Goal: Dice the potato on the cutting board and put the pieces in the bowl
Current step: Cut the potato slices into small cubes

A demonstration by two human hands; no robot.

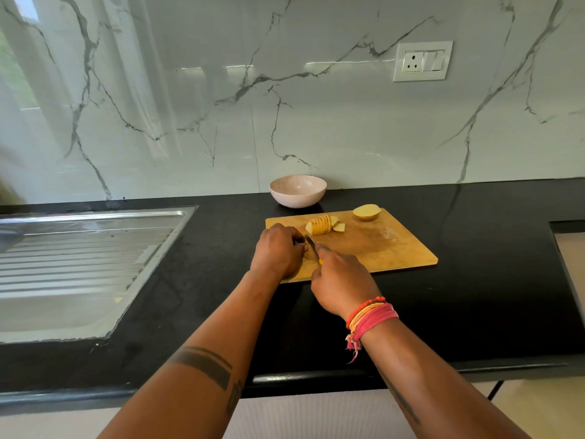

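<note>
A wooden cutting board (380, 245) lies on the black counter. On its far side sits a row of potato slices (321, 224) with one loose piece (339, 228) beside it, and an uncut potato half (366, 212) lies at the far right corner. My left hand (278, 250) curls over potato pieces at the board's left edge; those pieces are mostly hidden. My right hand (340, 280) grips a knife (311, 242) whose blade points toward the left hand's fingers. A pale bowl (297, 190) stands behind the board against the wall and looks empty.
A steel sink drainboard (79, 258) is set into the counter (474, 296) at the left. A marble wall with a socket plate (422, 61) rises behind. A recess (569, 248) cuts into the counter at the right edge.
</note>
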